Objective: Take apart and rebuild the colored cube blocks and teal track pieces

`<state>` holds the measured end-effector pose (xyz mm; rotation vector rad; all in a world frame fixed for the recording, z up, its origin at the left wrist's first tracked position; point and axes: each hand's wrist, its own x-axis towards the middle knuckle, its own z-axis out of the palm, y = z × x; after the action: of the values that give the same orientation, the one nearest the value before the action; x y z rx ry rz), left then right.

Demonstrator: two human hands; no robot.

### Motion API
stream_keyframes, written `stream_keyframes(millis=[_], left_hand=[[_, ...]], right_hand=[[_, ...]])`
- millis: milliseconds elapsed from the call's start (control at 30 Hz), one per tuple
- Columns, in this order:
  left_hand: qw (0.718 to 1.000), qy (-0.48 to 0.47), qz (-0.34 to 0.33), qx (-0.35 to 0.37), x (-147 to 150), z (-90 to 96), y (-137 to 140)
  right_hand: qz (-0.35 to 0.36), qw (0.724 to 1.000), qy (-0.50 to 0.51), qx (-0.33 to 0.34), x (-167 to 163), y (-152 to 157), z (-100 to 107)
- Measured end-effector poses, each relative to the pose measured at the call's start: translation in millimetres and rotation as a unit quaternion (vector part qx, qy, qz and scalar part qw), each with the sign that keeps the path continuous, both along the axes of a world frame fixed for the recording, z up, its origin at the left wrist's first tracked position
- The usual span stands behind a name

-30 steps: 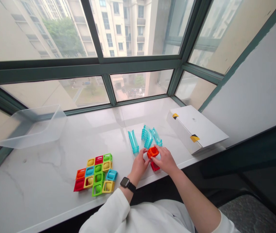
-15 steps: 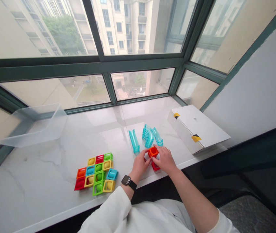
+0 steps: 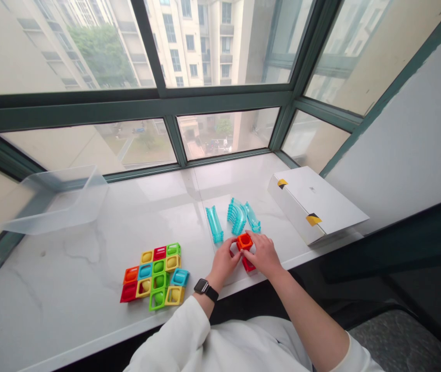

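Between my two hands is an orange-red toy block (image 3: 245,241) with a round opening in its top. My left hand (image 3: 225,261) grips it from the left, fingers curled round its side. From the right, the fingers of my right hand (image 3: 262,253) close on the same block. A red block (image 3: 248,265) sits just in front of it, nearer the counter's edge, partly covered by my right hand. Beyond my hands lie a straight turquoise track piece (image 3: 215,224), a stack of curved turquoise track pieces (image 3: 237,216) and another turquoise piece (image 3: 253,217).
To the left, several coloured blocks (image 3: 158,280) stand grouped on the white counter (image 3: 69,268). A clear plastic bin (image 3: 61,199) is at the far left by the window. On the right lies a white box (image 3: 317,201) with yellow-and-black tape.
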<state>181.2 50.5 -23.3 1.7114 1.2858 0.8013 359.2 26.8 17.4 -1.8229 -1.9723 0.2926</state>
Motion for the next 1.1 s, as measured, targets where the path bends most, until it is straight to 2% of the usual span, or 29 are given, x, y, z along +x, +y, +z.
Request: stream_keyframes(millis=[400,1100], left_hand=[[0.999,-0.033,-0.003,-0.010,0.2,1.9,1.5],[0.999,-0.031,-0.009,0.000,-1.5,3.2,2.3]], right_hand=[[-0.007,1.000,0.018,-0.003,-3.3,-1.5,2.1],[-0.025,1.000,-0.004,-0.006,-7.8,-3.2,4.2]])
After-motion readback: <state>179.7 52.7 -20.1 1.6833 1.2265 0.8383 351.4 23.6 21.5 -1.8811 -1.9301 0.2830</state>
